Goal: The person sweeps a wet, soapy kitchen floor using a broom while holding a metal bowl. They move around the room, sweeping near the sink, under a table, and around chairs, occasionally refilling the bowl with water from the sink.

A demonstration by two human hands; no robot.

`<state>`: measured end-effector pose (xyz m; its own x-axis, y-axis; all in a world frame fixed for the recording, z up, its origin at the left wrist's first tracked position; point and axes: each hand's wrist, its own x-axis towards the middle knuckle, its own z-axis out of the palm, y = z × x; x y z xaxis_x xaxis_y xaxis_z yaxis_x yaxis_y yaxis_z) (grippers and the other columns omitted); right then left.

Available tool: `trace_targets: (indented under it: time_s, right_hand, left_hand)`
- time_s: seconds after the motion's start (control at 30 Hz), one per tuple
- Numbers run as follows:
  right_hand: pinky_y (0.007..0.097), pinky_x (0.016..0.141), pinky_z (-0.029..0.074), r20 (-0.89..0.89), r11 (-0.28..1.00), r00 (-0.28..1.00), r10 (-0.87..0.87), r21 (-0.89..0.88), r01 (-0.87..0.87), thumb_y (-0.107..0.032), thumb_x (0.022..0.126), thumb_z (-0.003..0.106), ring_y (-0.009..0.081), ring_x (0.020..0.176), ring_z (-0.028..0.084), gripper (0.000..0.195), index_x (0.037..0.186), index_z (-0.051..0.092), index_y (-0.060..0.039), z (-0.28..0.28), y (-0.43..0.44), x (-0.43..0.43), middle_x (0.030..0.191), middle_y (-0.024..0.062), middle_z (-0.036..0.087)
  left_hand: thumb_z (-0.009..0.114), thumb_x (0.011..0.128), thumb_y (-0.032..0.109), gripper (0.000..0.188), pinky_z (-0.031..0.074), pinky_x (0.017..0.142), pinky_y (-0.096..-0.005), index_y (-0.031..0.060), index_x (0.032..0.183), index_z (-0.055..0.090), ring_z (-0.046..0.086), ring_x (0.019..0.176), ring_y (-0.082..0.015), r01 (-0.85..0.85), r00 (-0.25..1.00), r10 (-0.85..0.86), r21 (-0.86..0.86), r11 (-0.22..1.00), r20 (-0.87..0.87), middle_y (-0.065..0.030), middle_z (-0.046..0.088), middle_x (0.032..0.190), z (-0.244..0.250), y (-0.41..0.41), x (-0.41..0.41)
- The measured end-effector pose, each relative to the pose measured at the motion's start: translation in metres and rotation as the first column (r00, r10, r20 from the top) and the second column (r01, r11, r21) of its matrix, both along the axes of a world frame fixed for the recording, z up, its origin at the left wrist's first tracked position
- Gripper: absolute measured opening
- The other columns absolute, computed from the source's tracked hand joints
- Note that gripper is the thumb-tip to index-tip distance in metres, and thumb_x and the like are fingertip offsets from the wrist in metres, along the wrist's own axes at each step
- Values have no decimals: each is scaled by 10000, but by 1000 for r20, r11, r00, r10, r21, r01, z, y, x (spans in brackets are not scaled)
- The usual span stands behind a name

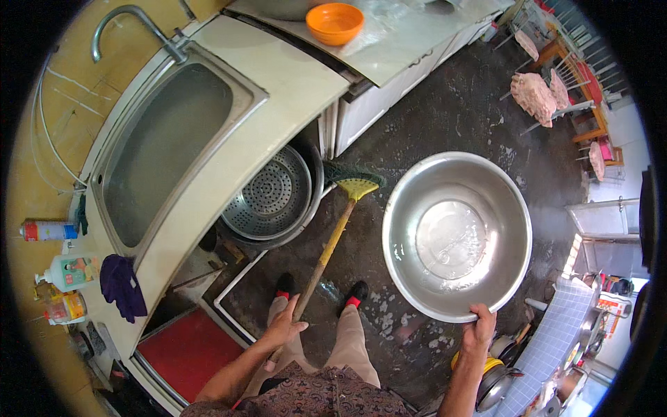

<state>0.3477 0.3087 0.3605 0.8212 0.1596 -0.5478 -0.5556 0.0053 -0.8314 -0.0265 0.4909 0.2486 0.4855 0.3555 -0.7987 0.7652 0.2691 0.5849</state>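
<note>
My left hand is around the wooden handle of a broom, which slants up and to the right. The broom's yellow plastic head and dark green bristles rest on the wet floor by the cabinets. With my right hand I grip the near rim of a large metal basin, my thumb over the rim and the other fingers hidden beneath. A little shallow water seems to shine in the basin's bottom. To the left, under the counter, sits a perforated metal steamer pan in a larger pot.
A sink holding greyish water is set in the counter at left, with purple gloves on its edge. An orange bowl stands on the far counter. Chairs are at upper right; pots stand by a checked-cloth table at lower right.
</note>
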Motion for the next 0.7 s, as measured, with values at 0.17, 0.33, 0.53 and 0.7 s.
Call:
trace_targets:
  time_s: [0.17,0.33,0.53,0.7]
  right_hand:
    - [349,721,500,6,997,998,-60,-41,60,90,659,501,205,764,560,395,1048,506,24,-38,-64,50,862,70,557]
    - [367,696,531,-31,992,997,-67,-107,63,88,658,482,224,794,575,462,1111,468,-2,-80,-104,83,910,81,532]
    - [367,634,524,-83,998,997,-6,-65,0,83,653,484,208,708,562,388,1030,510,-5,-120,-78,92,834,59,533]
    - [334,597,515,-100,997,995,11,-75,-19,92,641,480,204,775,558,530,1159,446,-13,-150,-40,95,890,72,506]
  left_hand:
    - [704,782,185,856,416,895,-336,118,1461,186,547,1056,-265,44,999,-47,155,987,20,-187,553,1190,15,-32,38]
    - [708,773,164,864,463,521,-294,156,1465,192,576,601,-172,-143,987,129,-157,977,-96,-119,585,1003,13,-32,79]
    - [668,802,98,824,370,367,-251,158,1466,185,446,421,-96,-390,918,395,-270,880,-40,-70,573,812,-23,-13,110]
    - [684,799,140,829,357,386,-269,157,1466,194,439,433,-99,-296,953,302,-261,919,-21,-58,564,772,-19,-44,75]
